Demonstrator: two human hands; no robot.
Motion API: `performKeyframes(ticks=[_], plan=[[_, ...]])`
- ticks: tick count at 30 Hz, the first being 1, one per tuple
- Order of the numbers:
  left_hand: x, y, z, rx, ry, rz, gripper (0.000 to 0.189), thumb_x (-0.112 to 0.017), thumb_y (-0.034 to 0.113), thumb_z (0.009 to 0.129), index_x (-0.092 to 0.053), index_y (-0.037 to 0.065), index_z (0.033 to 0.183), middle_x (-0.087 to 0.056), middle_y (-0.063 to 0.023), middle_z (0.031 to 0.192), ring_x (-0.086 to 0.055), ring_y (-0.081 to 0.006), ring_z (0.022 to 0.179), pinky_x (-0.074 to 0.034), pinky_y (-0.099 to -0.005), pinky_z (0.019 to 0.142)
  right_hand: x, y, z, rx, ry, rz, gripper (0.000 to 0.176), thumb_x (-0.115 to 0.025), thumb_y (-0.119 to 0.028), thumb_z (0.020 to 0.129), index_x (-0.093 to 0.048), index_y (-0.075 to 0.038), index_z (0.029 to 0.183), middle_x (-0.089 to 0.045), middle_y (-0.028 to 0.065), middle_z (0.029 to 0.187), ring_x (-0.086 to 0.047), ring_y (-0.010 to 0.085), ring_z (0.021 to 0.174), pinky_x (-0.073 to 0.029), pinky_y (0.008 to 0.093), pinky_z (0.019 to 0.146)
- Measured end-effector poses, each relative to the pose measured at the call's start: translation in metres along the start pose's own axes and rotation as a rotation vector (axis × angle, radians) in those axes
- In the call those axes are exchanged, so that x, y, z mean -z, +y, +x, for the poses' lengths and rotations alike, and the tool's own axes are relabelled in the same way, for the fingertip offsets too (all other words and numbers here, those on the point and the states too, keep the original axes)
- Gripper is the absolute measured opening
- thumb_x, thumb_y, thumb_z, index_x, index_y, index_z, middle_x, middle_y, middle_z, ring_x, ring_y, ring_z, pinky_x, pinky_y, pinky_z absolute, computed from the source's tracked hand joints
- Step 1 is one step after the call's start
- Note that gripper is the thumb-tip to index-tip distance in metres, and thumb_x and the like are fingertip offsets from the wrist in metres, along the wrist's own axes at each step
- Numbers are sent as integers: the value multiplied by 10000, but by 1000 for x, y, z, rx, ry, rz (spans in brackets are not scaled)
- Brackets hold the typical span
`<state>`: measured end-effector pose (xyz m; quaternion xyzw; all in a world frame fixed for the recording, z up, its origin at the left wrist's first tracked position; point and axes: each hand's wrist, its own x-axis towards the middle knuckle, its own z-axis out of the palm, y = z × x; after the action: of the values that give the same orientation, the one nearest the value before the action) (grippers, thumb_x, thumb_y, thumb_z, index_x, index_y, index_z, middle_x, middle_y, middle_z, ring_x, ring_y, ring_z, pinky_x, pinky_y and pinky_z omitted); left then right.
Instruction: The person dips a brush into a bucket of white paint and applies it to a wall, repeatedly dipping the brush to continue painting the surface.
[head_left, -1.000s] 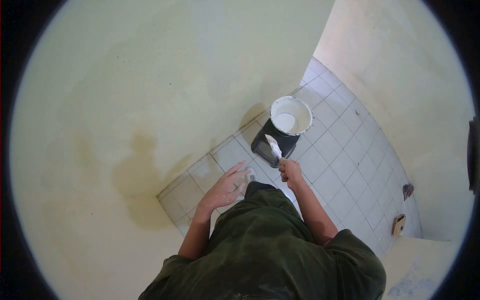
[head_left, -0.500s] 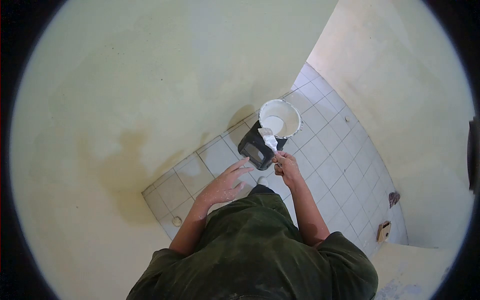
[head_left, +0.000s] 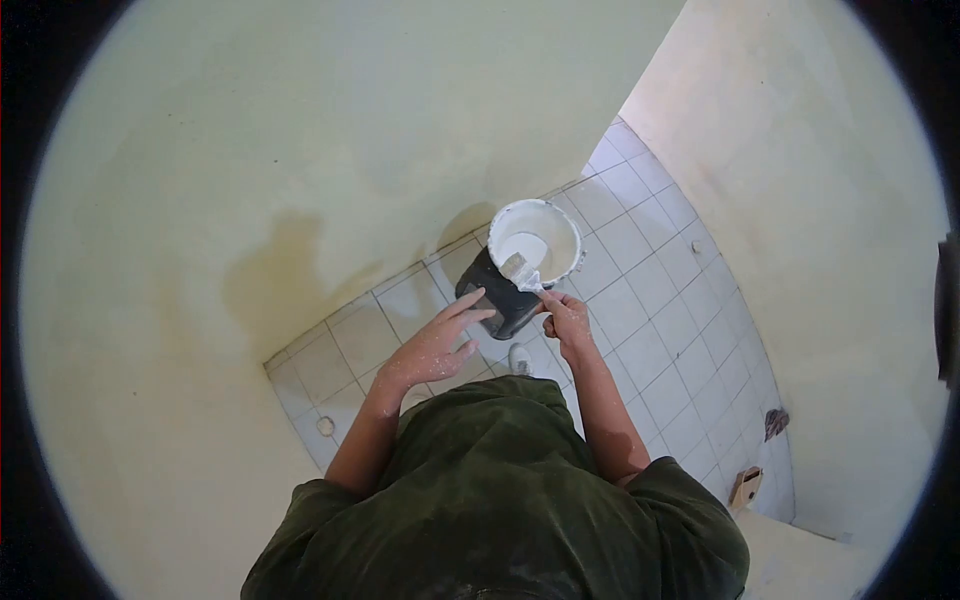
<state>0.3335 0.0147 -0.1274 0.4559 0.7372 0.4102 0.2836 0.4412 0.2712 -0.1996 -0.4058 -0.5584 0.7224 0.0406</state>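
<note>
The right fingers (head_left: 556, 306) partly hide what seems to be a brush (head_left: 519, 270).

A pale yellow-green wall (head_left: 300, 140) fills the left of the frame, brownish shadows (head_left: 275, 275) across it. Whitish square tiles (head_left: 622, 238) cover the floor (head_left: 650, 350) at centre right, up to a second pale wall (head_left: 840, 230) on the right, pinkish near its top.

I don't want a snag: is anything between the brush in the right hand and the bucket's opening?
Nothing visible: the brush, in the right hand, overlaps the near rim of the bucket in view; the left hand is off to the side.
</note>
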Motion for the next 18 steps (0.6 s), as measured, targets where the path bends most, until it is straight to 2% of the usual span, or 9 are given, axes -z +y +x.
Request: performKeyframes(ticks=[2, 5, 8, 11, 13, 15, 17, 18], plan=[[-10, 6, 29, 32, 11, -5, 503, -614, 66, 961, -542, 87, 1458, -311, -173, 1661, -364, -369, 1498, -318, -446, 1229, 21, -9, 22, 20, 31, -57, 271, -692, -221, 983, -627, 33, 1053, -683, 88, 836, -447, 91, 458, -322, 259, 410], [-29, 10, 66, 37, 25, 43, 507, -611, 66, 961, -537, 79, 1462, -313, -187, 1656, -369, -375, 1493, -316, -446, 1229, 54, -10, 62, 140, 84, -223, 271, -677, -207, 975, -621, 50, 1041, -716, 113, 813, -491, 109, 438, -362, 267, 398], [-47, 11, 97, 27, 17, 19, 513, -605, 63, 962, -530, 78, 1470, -314, -203, 1652, -371, -379, 1491, -318, -449, 1226, 84, -4, 106, 174, 114, -381, 251, -692, -207, 957, -651, 31, 1022, -715, 109, 715, -625, 157, 505, -481, 325, 460], [-62, 10, 121, 19, 40, -5, 526, -604, 56, 958, -522, 80, 1476, -313, -215, 1648, -373, -383, 1488, -317, -450, 1225, 101, 7, 150, 208, 108, -510, 261, -687, -208, 949, -663, 40, 1025, -724, 141, 732, -674, 213, 518, -533, 367, 505], [-69, 13, 137, 96, 45, 47, 534, -608, 51, 948, -521, 80, 1474, -316, -211, 1647, -372, -384, 1486, -316, -451, 1225, 120, 58, 218, 371, 103, -656, 268, -691, -229, 942, -687, 30, 1010, -726, 152, 730, -681, 236, 512, -549, 379, 530], [-78, 14, 150, 155, 55, 79, 548, -612, 46, 939, -516, 83, 1477, -317, -209, 1647, -369, -386, 1486, -315, -452, 1227, 128, 70, 254, 385, 71, -700, 272, -688, -251, 939, -710, 15, 990, -726, 158, 729, -687, 250, 510, -562, 391, 558], [-84, 17, 154, 200, 74, 104, 568, -616, 42, 929, -506, 88, 1484, -317, -208, 1647, -363, -389, 1488, -312, -454, 1229, 115, 58, 263, 254, 15, -634, 275, -679, -274, 940, -732, -5, 965, -726, 158, 727, -693, 256, 513, -573, 403, 590], [-86, 21, 155, 222, 83, 77, 580, -617, 39, 926, -497, 88, 1490, -318, -205, 1646, -359, -390, 1490, -311, -456, 1230, 108, 60, 268, 253, -16, -633, 278, -668, -262, 950, -725, 6, 993, -734, 150, 747, -695, 239, 514, -564, 381, 552]])
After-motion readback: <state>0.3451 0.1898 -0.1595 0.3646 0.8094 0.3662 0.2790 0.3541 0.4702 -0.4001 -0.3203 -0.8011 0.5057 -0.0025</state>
